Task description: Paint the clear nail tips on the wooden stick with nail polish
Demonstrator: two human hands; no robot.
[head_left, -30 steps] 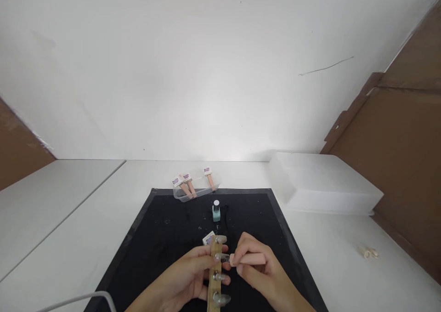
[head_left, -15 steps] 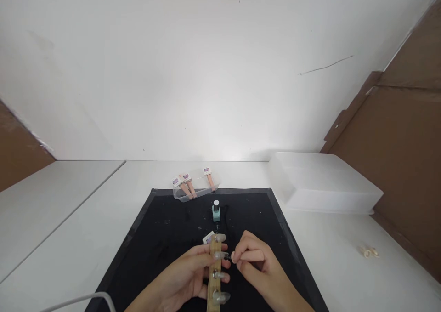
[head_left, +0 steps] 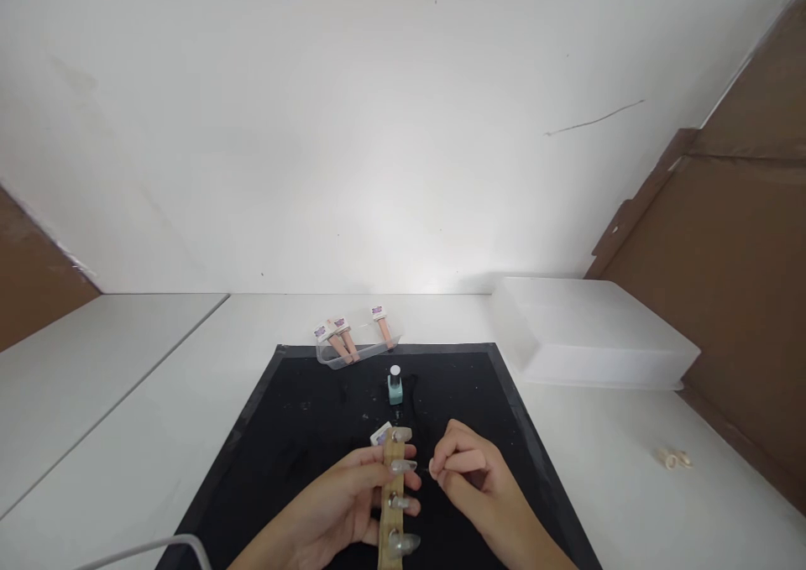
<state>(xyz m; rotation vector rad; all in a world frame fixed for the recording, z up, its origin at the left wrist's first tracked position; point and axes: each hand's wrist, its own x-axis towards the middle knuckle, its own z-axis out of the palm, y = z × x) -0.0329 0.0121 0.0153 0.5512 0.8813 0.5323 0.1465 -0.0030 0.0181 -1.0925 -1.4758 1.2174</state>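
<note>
Half a second on, your left hand [head_left: 349,494] still grips the stick [head_left: 391,521] of nails [head_left: 403,467]; your right hand [head_left: 482,486], pinching a pink handle [head_left: 467,460], sits further right. Beyond: tray [head_left: 374,349], card [head_left: 379,434] partly behind the stick, bottle [head_left: 395,391], box [head_left: 598,343].

Tray [head_left: 368,352] w/ sticks [head_left: 349,345] in it sat at mat's [head_left: 295,436] far edge, L of ctr; btl [head_left: 395,391] in front, on mat; box [head_left: 610,352] by far R corner; rings [head_left: 672,461] nearer, R on worktop [head_left: 630,503].

We've 4 clr tips [head_left: 403,467], 1 wood strip [head_left: 391,521], 1 teal btl [head_left: 395,392], 1 tray [head_left: 371,350], 1 wht box [head_left: 620,318], min. 4 pink hdls [head_left: 469,461].
</note>
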